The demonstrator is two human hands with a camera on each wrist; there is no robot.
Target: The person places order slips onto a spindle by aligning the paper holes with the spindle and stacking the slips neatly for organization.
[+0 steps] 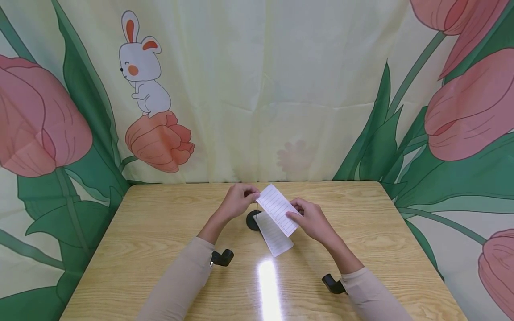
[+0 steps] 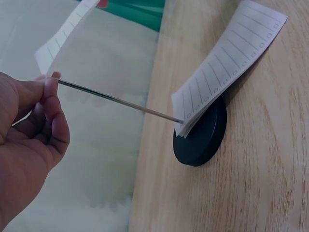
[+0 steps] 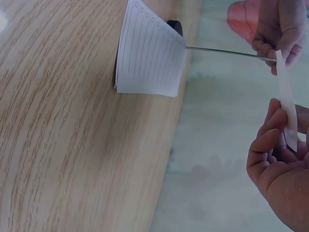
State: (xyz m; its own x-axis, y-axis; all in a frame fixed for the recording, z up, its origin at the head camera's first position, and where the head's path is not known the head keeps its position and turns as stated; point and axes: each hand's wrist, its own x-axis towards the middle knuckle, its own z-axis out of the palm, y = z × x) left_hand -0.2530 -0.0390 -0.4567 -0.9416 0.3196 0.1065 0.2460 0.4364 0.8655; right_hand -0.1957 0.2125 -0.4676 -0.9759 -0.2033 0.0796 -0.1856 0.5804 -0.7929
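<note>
A bill spike stands on the table, with a round black base (image 1: 250,223) and a thin metal rod (image 2: 116,100). Several lined paper slips (image 2: 227,58) are pierced on the rod low down, close over the base. Another lined slip (image 1: 277,208) is up at the rod's top end. My left hand (image 1: 238,200) pinches this slip's corner between thumb and fingertips, right at the rod's tip. The opposite part of the slip is gripped by my right hand (image 1: 312,218), thumb on the printed face. The right wrist view shows that slip (image 3: 287,99) nearly edge-on.
The wooden table (image 1: 160,227) ends in front of a curtain (image 1: 241,89) printed with tulips and a rabbit. Each wrist wears a black camera mount, one on the left (image 1: 222,257) and one on the right (image 1: 333,284). A bright light reflection lies on the tabletop.
</note>
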